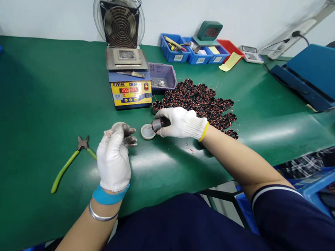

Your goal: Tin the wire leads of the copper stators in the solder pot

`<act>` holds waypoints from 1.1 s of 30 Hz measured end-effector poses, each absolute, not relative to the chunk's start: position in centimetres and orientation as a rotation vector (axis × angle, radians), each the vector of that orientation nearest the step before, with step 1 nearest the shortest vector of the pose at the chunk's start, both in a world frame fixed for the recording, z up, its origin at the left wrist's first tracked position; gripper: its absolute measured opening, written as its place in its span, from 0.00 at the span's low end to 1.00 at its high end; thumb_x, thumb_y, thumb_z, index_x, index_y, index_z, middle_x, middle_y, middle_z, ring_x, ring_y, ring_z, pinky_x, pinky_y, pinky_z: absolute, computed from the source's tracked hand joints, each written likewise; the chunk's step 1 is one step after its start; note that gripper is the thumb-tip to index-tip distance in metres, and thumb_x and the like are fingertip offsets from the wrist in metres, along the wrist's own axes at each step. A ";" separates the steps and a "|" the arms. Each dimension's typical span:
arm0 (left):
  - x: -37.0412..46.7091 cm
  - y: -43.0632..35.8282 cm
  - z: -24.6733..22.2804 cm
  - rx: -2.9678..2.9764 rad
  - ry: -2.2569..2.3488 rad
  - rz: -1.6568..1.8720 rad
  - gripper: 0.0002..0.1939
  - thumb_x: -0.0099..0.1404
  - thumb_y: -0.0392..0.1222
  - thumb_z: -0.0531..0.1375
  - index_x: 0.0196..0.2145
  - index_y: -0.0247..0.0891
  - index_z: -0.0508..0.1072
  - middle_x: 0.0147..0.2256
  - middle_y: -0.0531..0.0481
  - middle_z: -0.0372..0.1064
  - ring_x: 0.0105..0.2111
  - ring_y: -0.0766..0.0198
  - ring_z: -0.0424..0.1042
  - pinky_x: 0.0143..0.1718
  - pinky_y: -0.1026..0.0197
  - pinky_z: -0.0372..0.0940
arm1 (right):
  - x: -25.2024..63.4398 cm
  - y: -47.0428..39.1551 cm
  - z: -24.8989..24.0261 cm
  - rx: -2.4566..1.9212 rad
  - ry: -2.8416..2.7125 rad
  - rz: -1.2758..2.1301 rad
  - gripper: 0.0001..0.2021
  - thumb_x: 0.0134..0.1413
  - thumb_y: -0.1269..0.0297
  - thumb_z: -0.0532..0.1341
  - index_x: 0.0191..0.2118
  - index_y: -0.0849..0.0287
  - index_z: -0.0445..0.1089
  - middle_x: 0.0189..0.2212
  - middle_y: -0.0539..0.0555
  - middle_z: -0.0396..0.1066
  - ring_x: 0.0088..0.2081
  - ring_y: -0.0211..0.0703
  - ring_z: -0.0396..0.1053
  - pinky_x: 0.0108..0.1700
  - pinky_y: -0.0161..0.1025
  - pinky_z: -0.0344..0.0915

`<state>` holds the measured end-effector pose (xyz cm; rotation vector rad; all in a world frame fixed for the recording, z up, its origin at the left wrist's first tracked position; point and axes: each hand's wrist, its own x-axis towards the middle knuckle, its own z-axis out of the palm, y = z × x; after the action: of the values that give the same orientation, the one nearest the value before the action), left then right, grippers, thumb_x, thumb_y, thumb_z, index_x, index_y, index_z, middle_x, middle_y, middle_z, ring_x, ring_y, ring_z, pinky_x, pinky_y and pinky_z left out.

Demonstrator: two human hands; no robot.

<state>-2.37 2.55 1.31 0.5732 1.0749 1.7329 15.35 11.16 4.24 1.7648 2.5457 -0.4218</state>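
Observation:
My right hand (176, 122), in a white knit glove with a yellow cuff, is closed around a dark cylindrical motor coil (157, 124). This part lies tilted sideways, its grey end and thin wires at the rim of a small round white dish (148, 132). Left of the dish is my left hand (116, 152), also in a white glove, with dark-stained fingertips. Its fingers are loosely curled and apart, and I see nothing held in them. Green-handled cutting pliers (66, 169) lie on the mat left of that hand.
Many wound coils (204, 100) stand grouped beyond my right hand. Behind the dish is a yellow-blue solder pot (131, 89) with a fan (121, 25), beside a purple tray (167, 74). Blue bins (175, 47) line the wall; a crate of parts (324, 187) sits lower right.

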 end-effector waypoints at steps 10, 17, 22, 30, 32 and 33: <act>-2.4 2.3 1.5 0.572 1.026 1.739 0.09 0.56 0.44 0.65 0.30 0.34 0.76 0.36 0.44 0.71 0.34 0.62 0.71 0.27 0.64 0.64 | 15.2 11.1 4.9 1.713 2.607 -0.404 0.28 0.46 0.55 0.70 0.56 0.48 0.71 0.50 0.50 0.73 0.50 0.58 0.70 0.45 0.45 0.69; -2.3 2.4 1.5 0.578 1.029 1.745 0.09 0.57 0.44 0.65 0.30 0.34 0.75 0.37 0.44 0.70 0.35 0.62 0.71 0.27 0.64 0.64 | 15.3 9.9 5.5 1.580 2.834 0.070 0.26 0.52 0.62 0.67 0.58 0.54 0.68 0.49 0.56 0.68 0.47 0.56 0.68 0.45 0.44 0.64; -2.1 2.2 1.8 0.557 1.026 1.735 0.10 0.57 0.45 0.66 0.32 0.35 0.75 0.38 0.44 0.70 0.36 0.62 0.70 0.27 0.65 0.64 | 13.8 9.2 5.5 1.343 2.668 0.233 0.21 0.61 0.68 0.60 0.59 0.56 0.67 0.50 0.61 0.66 0.48 0.59 0.64 0.46 0.47 0.60; -2.0 1.5 2.7 0.537 0.990 1.695 0.11 0.59 0.47 0.66 0.35 0.36 0.75 0.40 0.45 0.70 0.36 0.64 0.70 0.29 0.65 0.64 | 14.1 9.3 5.1 1.315 2.679 0.227 0.20 0.63 0.67 0.59 0.60 0.57 0.66 0.53 0.60 0.65 0.49 0.59 0.63 0.48 0.48 0.59; -1.8 1.2 2.7 0.533 0.977 1.670 0.11 0.60 0.47 0.66 0.36 0.36 0.75 0.41 0.46 0.69 0.36 0.65 0.70 0.29 0.65 0.64 | 14.4 10.6 5.8 1.358 2.762 0.300 0.23 0.61 0.66 0.61 0.61 0.56 0.64 0.53 0.60 0.65 0.50 0.59 0.63 0.48 0.48 0.60; -1.7 1.0 2.6 0.526 0.965 1.654 0.11 0.61 0.47 0.66 0.36 0.37 0.75 0.41 0.47 0.69 0.36 0.65 0.70 0.29 0.65 0.64 | 14.4 11.7 6.4 1.396 2.799 0.359 0.24 0.60 0.66 0.62 0.62 0.55 0.63 0.53 0.60 0.64 0.50 0.59 0.62 0.48 0.48 0.60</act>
<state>-1.66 0.96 2.64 0.5261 0.9651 1.6539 14.38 11.66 6.35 1.3961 2.7985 0.3589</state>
